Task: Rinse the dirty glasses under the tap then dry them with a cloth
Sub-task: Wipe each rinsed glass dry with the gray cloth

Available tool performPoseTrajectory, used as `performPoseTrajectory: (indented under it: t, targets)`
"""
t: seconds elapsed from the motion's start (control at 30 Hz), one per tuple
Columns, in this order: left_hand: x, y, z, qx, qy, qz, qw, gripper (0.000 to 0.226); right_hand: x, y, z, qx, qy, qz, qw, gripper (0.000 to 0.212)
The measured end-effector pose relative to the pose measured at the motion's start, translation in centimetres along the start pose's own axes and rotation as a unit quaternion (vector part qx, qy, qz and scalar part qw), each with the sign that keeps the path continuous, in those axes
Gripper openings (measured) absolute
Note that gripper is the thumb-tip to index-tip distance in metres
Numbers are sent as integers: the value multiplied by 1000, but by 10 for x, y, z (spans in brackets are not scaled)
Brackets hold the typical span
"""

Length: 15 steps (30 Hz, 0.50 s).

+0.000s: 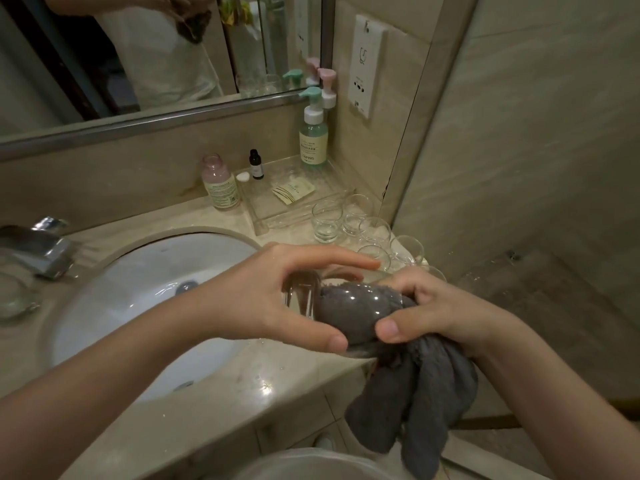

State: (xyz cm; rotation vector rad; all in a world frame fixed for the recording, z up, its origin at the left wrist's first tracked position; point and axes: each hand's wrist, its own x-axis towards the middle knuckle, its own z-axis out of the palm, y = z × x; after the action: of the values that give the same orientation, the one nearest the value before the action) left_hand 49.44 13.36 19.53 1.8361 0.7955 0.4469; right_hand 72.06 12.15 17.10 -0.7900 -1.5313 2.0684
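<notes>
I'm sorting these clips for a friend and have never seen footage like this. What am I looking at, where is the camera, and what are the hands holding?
There is no machine: a person wears a camera on the head, looking down at their own hands over a bathroom counter. The left hand holds a clear glass on its side. The right hand pushes a grey cloth into it. Behind stand more glasses, a clear tray and soap bottles. The sink and tap are on the left.

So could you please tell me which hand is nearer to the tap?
Left. The left hand holds the glass beside the sink, closer to the tap; the right hand, gripping the cloth, is farther right.
</notes>
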Motion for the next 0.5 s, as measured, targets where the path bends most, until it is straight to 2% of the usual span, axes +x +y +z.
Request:
performPoseTrajectory:
  t: [0.07, 0.17, 0.27, 0.33, 0.4, 0.47, 0.5]
  targets:
    - [-1, -4, 0, -137, 1, -54, 989, 63, 5, -3, 0, -3, -10, 3, 1000, 27]
    - [-6, -14, 5, -318, -6, -146, 937, 55, 12, -15, 7, -23, -82, -9, 996, 12]
    - [-19, -20, 6, -355, 16, -166, 920, 55, 21, -18, 14, -62, -102, 5, 993, 35]
    - [-33, -21, 2, -270, 32, -153, 950, 61, 29, -11, 19, -69, -97, -2, 993, 28]
    - [-49, -22, -4, -42, 69, -132, 988, 74, 37, -2, 23, -55, -68, -3, 996, 7]
    - [-62, -22, -7, 173, 97, -84, 977, 84, 46, 7, 24, -25, -51, 8, 998, 12]
    - [-69, -22, -7, 217, 105, -51, 969, 84, 51, 9, 26, -17, -60, 16, 998, 21]
